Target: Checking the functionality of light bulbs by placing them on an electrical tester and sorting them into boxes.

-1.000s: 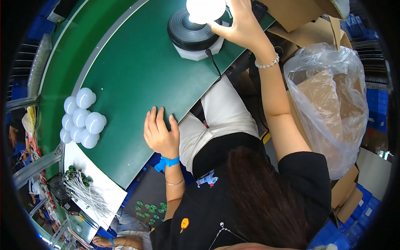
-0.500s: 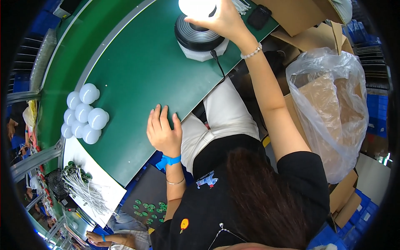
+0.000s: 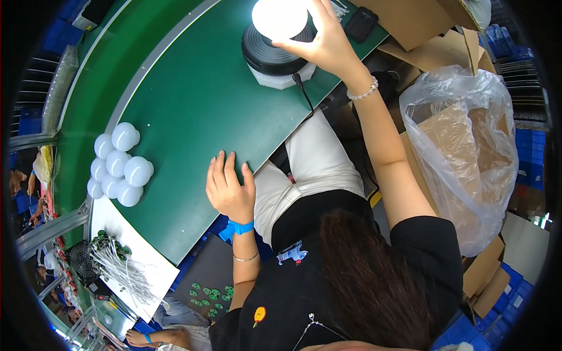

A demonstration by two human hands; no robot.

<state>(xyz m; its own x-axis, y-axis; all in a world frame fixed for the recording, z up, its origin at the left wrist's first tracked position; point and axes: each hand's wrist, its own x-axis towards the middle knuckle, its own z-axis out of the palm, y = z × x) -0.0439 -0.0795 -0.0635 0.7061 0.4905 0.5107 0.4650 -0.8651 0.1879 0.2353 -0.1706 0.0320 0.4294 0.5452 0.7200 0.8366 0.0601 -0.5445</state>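
Set in a cluttered workshop, at a green tabletop [image 3: 181, 105] spread beneath the left grip [image 3: 231, 190] and reaching up under the right grip [image 3: 331, 51]. To the right of the right grip, has a clear plastic bag [image 3: 492, 193] draped over brown cardboard [image 3: 436, 52], perhaps as a lining. Just left of the right grip, carries a round black stand [image 3: 268, 57] with a grey ringed top, raised on a white pad [image 3: 275, 82], probably for cushioning or height. Well left of the left grip, holds eight unlit globe bulbs [image 3: 118, 164] bunched together, likely so as not to roll. Has the left grip unclenched and free of any object, fingers laid near the tabletop's edge, perhaps for steadiness. Has the right grip wrapped around a glowing globe bulb [image 3: 280, 17], thumb underneath, probably to cradle smooth curved walls. Overlaps the stand there; cannot tell whether touching. Nearer the body than the right grip, trails a black cord [image 3: 304, 96] toward the edge.
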